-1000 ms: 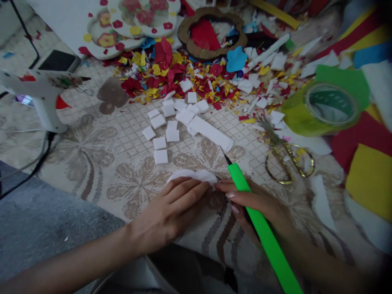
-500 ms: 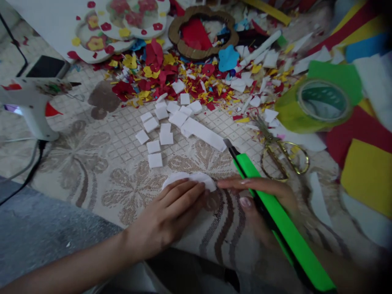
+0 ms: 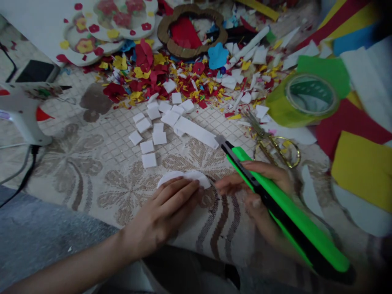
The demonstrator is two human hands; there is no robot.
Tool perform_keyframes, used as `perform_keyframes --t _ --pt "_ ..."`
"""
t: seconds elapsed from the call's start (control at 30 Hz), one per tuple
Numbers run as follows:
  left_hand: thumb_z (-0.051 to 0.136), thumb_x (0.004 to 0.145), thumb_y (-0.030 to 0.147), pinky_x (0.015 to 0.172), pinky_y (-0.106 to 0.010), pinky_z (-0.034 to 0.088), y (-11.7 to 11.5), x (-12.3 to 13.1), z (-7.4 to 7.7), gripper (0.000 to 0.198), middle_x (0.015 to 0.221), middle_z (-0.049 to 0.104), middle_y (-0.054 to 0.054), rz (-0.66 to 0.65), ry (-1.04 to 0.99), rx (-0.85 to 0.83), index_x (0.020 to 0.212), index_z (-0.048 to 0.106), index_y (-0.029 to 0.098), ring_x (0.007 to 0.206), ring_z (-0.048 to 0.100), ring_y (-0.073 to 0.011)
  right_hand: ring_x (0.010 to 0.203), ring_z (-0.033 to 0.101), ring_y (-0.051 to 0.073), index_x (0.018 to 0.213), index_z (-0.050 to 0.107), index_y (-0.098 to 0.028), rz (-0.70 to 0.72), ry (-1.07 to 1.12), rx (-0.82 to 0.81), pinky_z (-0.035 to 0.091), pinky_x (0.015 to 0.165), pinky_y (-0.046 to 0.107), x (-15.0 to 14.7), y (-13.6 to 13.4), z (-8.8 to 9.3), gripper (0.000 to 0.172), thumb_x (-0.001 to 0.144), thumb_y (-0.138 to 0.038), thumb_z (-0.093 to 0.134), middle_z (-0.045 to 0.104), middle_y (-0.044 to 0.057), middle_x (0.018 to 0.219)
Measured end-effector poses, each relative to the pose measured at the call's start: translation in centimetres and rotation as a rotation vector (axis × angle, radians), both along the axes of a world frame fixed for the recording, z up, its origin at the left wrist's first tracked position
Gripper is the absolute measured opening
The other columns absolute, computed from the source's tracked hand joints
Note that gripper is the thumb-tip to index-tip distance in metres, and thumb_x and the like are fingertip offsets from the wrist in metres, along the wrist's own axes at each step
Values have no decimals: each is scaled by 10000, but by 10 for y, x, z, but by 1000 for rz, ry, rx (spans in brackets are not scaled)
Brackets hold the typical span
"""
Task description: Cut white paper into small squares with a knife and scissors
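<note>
My left hand (image 3: 167, 210) lies flat with its fingers stretched over a white scalloped foam or paper piece (image 3: 171, 177) on the tablecloth. Only the far edge of that piece shows, and my left thumb is hidden. In my right hand (image 3: 266, 196) is a green and black utility knife (image 3: 275, 204), tilted with its blade up and to the left. The blade's tip appears over the near end of a white strip (image 3: 197, 130); contact cannot be judged. Several small white squares (image 3: 149, 160) lie left of the strip.
Gold-handled scissors (image 3: 275, 147) and a roll of tape (image 3: 301, 102) lie to the right, near coloured sheets (image 3: 361, 167). Paper scraps (image 3: 183, 81) and a brown flower-shaped frame (image 3: 167, 28) spread behind. A white glue gun (image 3: 29, 118) stands at left.
The whole view has shifted, so things on the table sit a little further left. The utility knife has turned in my right hand, its rear end swinging right. My left hand stays on the white piece.
</note>
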State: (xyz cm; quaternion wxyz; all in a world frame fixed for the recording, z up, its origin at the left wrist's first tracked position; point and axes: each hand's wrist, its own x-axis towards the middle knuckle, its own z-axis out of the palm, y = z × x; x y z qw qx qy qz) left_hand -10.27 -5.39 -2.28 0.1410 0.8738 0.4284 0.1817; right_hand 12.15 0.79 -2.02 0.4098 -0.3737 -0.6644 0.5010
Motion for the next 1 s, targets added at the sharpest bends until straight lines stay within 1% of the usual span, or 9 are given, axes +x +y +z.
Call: perform_keyframes --t 0.1,0.2,0.23,0.3,0.37,0.47,0.57,0.8,1.0 --pt "317 998 141 1078 -405 445 1 0 0 376 1326 547 -126 0 8 4 1323 494 72 1277 427 -235 657 656 142 1247 523 -271 1 52 -41 556 589 272 8 -8 -6 438 889 -517 576 675 29 942" --pt "328 994 142 1060 -408 463 1 0 1 379 1317 563 -124 0 23 18 1328 497 86 1263 451 -238 678 645 172 1231 577 -263 40 -91 113 571 601 298 23 -16 -11 466 870 -559 571 639 36 876" --pt "335 992 141 1057 -404 464 2 0 2 375 1313 567 -125 -1 25 27 1320 505 82 1257 458 -240 679 647 180 1236 577 -260 54 -133 164 576 591 297 28 -18 -13 450 875 -529 580 645 40 865" --pt "345 987 126 1057 -394 463 2 0 4 361 1308 573 -126 0 25 42 1295 524 68 1246 469 -239 735 674 194 1231 572 -279 124 -217 235 587 596 281 38 -21 -15 398 847 -342 657 668 40 907" --pt "337 987 117 1060 -391 458 3 1 5 360 1312 571 -125 3 22 47 1284 531 58 1241 473 -239 766 690 188 1238 559 -287 163 -286 296 592 597 260 44 -22 -17 454 805 -197 667 679 39 960" --pt "323 987 111 1060 -390 455 3 2 5 371 1312 570 -126 3 23 44 1288 531 54 1238 476 -239 763 694 166 1276 526 -286 177 -339 357 588 582 241 48 -23 -19 519 793 -133 642 678 43 981" --pt "329 986 119 1055 -392 460 3 2 5 373 1308 574 -131 -7 29 44 1291 534 54 1239 472 -241 799 693 158 1283 514 -269 160 -366 374 588 601 226 45 -25 -19 530 791 -117 638 668 55 1003" --pt "344 986 120 1045 -389 478 3 2 4 362 1297 588 -123 9 34 40 1288 539 71 1245 466 -232 780 690 147 1204 568 -251 103 -336 334 586 620 227 39 -28 -17 434 798 -112 632 666 38 978" --pt "333 989 115 1046 -396 470 3 2 4 361 1303 588 -115 -2 39 48 1273 549 64 1236 476 -240 796 690 141 1235 553 -252 143 -331 345 583 628 207 41 -27 -18 489 782 -90 639 657 38 999"
